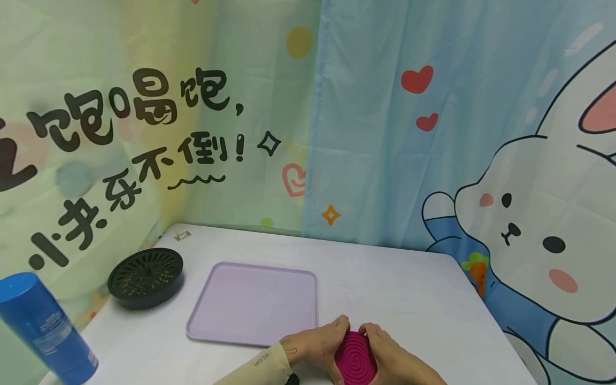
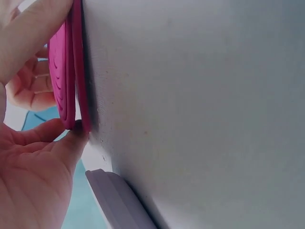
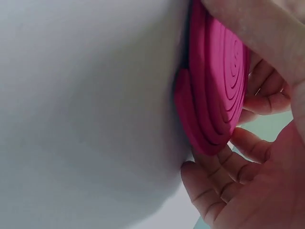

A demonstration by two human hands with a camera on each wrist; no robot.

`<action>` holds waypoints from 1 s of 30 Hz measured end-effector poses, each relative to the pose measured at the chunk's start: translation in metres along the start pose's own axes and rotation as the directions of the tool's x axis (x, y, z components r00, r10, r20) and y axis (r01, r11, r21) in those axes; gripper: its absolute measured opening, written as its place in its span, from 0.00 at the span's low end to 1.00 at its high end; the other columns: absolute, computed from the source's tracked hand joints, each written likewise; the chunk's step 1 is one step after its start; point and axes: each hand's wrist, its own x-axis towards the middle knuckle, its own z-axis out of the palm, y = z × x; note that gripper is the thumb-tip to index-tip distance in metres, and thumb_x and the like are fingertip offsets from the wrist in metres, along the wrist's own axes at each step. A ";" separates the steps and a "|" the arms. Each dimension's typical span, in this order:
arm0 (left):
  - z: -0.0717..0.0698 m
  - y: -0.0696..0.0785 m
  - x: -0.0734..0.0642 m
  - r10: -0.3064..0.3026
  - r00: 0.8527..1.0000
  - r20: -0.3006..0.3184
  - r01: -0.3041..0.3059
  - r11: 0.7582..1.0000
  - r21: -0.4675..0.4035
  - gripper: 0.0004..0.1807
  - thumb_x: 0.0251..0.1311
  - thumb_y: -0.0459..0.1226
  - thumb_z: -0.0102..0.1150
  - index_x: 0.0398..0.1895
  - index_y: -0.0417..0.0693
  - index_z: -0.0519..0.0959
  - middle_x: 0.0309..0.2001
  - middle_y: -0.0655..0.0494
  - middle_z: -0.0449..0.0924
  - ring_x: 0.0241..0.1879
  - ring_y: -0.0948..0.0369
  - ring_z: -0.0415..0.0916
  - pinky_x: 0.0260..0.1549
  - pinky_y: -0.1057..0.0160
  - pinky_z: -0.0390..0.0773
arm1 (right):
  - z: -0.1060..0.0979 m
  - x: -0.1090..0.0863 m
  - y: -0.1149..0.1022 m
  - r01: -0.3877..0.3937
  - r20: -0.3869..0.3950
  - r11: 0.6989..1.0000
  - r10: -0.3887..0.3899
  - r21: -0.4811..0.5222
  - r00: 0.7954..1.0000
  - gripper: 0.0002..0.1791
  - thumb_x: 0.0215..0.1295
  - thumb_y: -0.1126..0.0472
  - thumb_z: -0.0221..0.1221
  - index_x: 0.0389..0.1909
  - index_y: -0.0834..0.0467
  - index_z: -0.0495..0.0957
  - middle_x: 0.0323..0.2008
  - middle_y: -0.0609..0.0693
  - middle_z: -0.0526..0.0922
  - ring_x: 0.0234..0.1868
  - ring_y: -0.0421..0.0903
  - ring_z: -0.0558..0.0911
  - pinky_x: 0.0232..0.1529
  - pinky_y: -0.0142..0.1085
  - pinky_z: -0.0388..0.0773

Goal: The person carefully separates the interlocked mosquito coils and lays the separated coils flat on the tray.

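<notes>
While both grips (image 1: 321, 342) (image 1: 392, 355) hold it, the coil (image 1: 356, 358) lies between.

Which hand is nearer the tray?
Left. The left hand is at the near right corner of the tray, holding the left side of the pink coil. The right hand is farther right, holding the coil's other side.

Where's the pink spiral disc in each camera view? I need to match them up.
Head: bottom edge, right of centre; pink spiral disc between left hand and right hand.
Left wrist: upper left, nearly edge-on.
Right wrist: upper right, face angled.
Shared landmark: white tabletop.
</notes>
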 end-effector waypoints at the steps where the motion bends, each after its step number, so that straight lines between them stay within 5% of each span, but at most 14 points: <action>1: 0.000 0.000 0.000 -0.009 1.000 0.000 0.009 1.000 -0.006 0.49 0.31 0.47 0.88 0.51 0.46 0.60 0.43 0.62 0.66 0.43 0.74 0.68 0.49 0.81 0.72 | 0.000 -0.001 0.000 -0.005 0.001 1.000 0.005 0.005 1.000 0.52 0.45 0.39 0.78 0.62 0.63 0.61 0.50 0.47 0.70 0.50 0.37 0.70 0.43 0.26 0.80; 8: -0.002 0.007 -0.005 -0.026 1.000 -0.003 0.026 0.999 0.034 0.46 0.35 0.48 0.87 0.54 0.46 0.64 0.44 0.62 0.69 0.43 0.75 0.68 0.48 0.79 0.75 | -0.001 -0.005 -0.003 -0.005 -0.015 1.000 0.005 -0.021 1.000 0.51 0.46 0.38 0.77 0.62 0.61 0.63 0.50 0.46 0.70 0.50 0.37 0.71 0.42 0.26 0.82; 22: 0.000 0.009 -0.008 0.028 0.996 -0.082 -0.015 0.987 0.161 0.50 0.32 0.51 0.87 0.55 0.47 0.64 0.42 0.62 0.70 0.42 0.73 0.67 0.45 0.79 0.73 | 0.005 -0.006 0.002 -0.009 -0.020 0.991 0.012 0.130 1.000 0.53 0.47 0.44 0.78 0.65 0.64 0.59 0.53 0.51 0.73 0.50 0.36 0.77 0.45 0.28 0.84; 30: 0.002 0.007 -0.011 -0.015 0.996 -0.091 0.019 0.999 0.044 0.52 0.32 0.49 0.87 0.60 0.50 0.63 0.46 0.61 0.72 0.45 0.74 0.69 0.47 0.78 0.76 | 0.005 -0.006 0.005 -0.058 0.013 0.982 0.057 0.182 0.998 0.55 0.48 0.47 0.79 0.68 0.64 0.56 0.55 0.53 0.74 0.50 0.40 0.78 0.45 0.34 0.86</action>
